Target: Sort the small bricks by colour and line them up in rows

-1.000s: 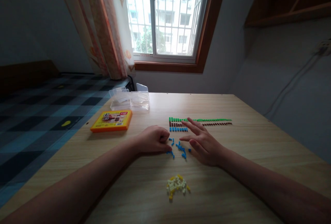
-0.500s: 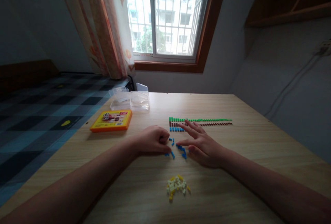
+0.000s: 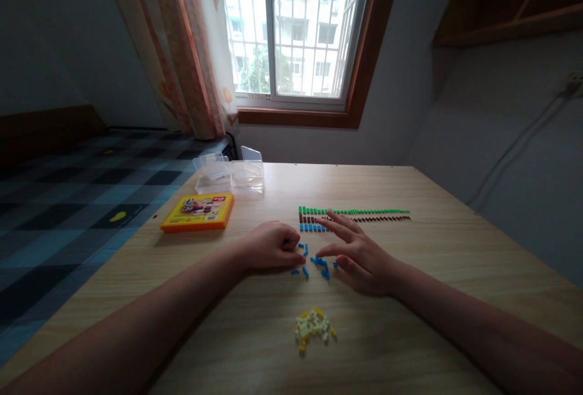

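Note:
Loose blue toy bricks [image 3: 324, 267] lie scattered on the table between my two hands. My left hand [image 3: 272, 247] is curled closed at their left, thumb by the nearest pieces; whether anything is inside the fist is hidden. Over the right side of the blue pieces, my right hand [image 3: 362, 256] has its fingers spread, the index fingertip close to a brick. Beyond the hands run lined-up rows: green bricks [image 3: 308, 210], brown bricks [image 3: 382, 219] and a shorter row of blue bricks [image 3: 308, 228]. My right fingers partly cover the brown and blue rows.
A pile of cream and yellow bricks [image 3: 314, 326] sits nearer to me. To the left lie an orange-yellow box [image 3: 198, 212] and clear plastic containers [image 3: 230, 176]. A bed [image 3: 91, 182] adjoins the wooden table [image 3: 455, 273] on the left; a window is behind.
My left thumb has shifted slightly toward the right. My right index finger has lifted or drawn back a little from the blue bricks. The rows look the same.

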The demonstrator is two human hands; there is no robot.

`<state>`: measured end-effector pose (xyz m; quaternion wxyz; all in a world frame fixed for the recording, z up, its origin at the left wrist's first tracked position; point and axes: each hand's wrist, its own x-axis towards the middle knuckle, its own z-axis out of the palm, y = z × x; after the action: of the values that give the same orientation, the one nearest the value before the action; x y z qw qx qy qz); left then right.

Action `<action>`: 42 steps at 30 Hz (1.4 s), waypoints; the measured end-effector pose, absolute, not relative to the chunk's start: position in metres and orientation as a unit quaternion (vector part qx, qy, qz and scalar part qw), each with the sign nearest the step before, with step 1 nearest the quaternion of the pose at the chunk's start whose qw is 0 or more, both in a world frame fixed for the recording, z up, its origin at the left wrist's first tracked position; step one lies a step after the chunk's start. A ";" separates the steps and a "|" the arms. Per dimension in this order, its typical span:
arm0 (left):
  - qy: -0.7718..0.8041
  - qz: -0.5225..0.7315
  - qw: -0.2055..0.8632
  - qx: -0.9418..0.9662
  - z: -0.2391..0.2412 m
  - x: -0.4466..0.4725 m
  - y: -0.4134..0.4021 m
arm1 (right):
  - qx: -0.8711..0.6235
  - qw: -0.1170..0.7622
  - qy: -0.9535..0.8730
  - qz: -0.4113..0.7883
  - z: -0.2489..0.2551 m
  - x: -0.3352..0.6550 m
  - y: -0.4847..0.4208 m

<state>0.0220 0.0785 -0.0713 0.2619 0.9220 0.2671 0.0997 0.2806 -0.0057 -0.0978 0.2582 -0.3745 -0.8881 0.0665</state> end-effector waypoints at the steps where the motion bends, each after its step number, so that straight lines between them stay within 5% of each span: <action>1: 0.270 0.095 0.255 0.924 -0.070 0.023 0.077 | -0.375 0.254 -0.889 0.067 -0.098 0.280 -0.006; 17: 0.314 0.115 0.189 0.923 -0.075 0.028 0.075 | -0.359 0.209 -0.906 0.076 -0.093 0.279 -0.007; 28: 0.287 0.133 0.209 0.925 -0.078 0.026 0.078 | -0.396 0.314 -0.857 0.102 -0.093 0.281 -0.006; 42: 0.300 0.123 0.204 0.924 -0.078 0.025 0.079 | -0.402 0.309 -0.857 0.095 -0.095 0.282 -0.004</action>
<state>0.0251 0.0791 -0.0777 0.2038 0.9239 0.2996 0.1231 0.2820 -0.0042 -0.0951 0.3086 -0.4018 -0.8569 0.0950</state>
